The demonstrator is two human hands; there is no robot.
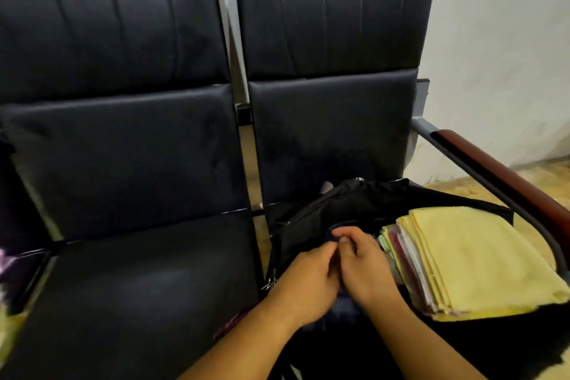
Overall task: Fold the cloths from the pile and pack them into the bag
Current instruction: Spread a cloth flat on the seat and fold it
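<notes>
A black bag (311,225) lies open on the right seat of a black bench. Inside it leans a stack of folded cloths (481,259), yellow on top with pink and white edges below. My left hand (308,274) and my right hand (368,262) meet at the bag's mouth, just left of the stack. Their fingers are curled and pinch a dark navy cloth (345,308), which blends into the bag, so its outline is hard to follow. Part of it shows below my wrists.
The left seat (138,287) of the bench is bare black padding. A bit of purple-white cloth (6,265) and of yellow cloth (7,330) show at the far left edge. A brown-topped armrest (505,176) runs along the right of the bag.
</notes>
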